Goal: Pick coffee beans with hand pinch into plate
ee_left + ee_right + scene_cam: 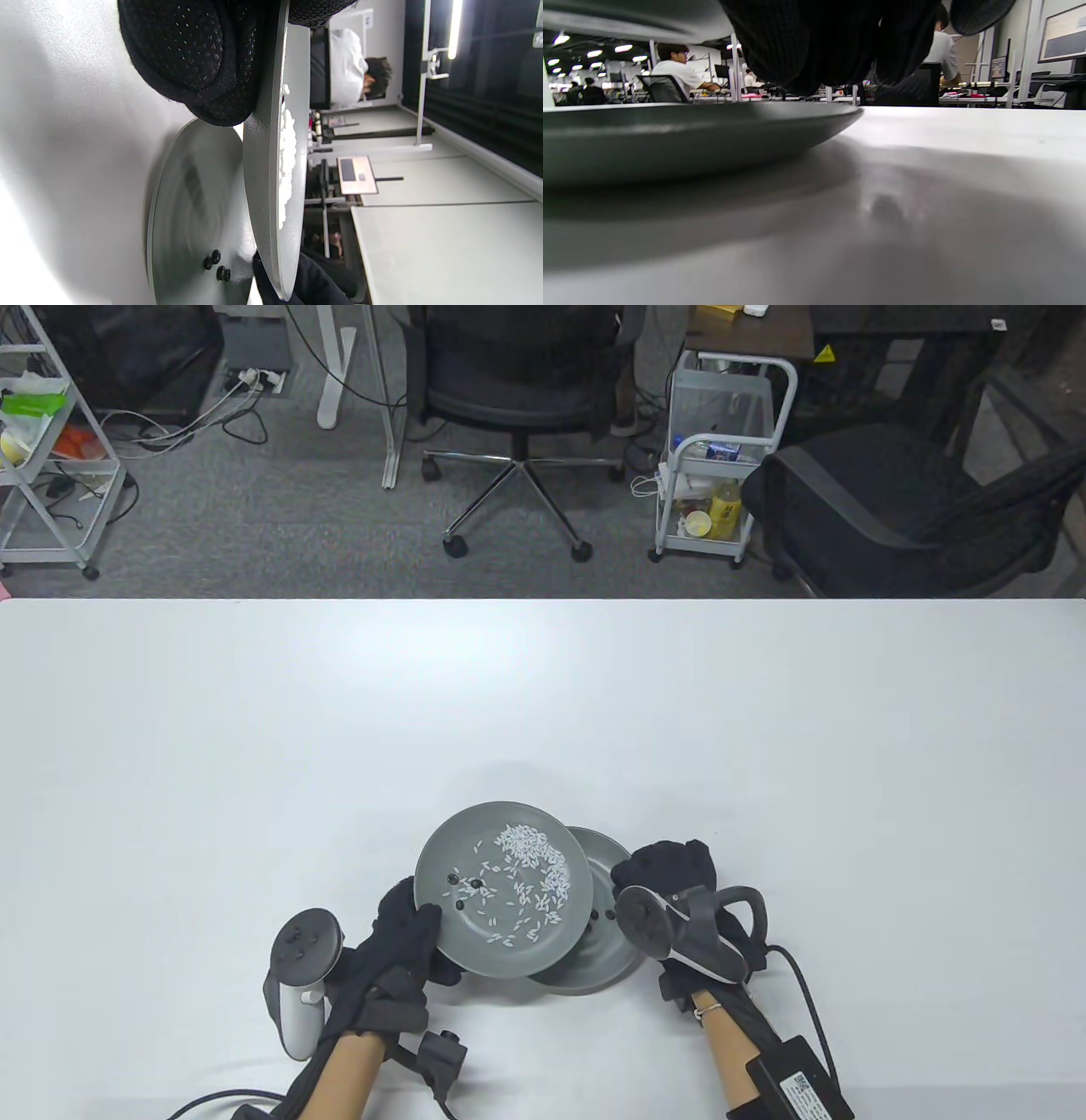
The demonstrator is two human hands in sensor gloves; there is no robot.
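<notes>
The white bench [254, 746] carries two grey plates. The upper plate [502, 891] is lifted and tilted; the left hand [399, 950] grips its near-left rim, with fingers [191, 63] under it and the thumb on top. It looks hard and smooth, so it could slip or chip, and the rim is likely the best place to hold it.

The lower plate [607, 937] sits flat on the bench, partly under the first. The right hand [670, 882] rests at its right edge (I cannot tell if its fingers are closed or hold anything).

The upper plate holds many white rice grains [530, 848], too many to count, and about three dark coffee beans [467, 889]. Three more beans [215, 265] lie in the lower plate. Beans look tiny, light, hard and rolly, so pinch each one by its sides with fingertips.
</notes>
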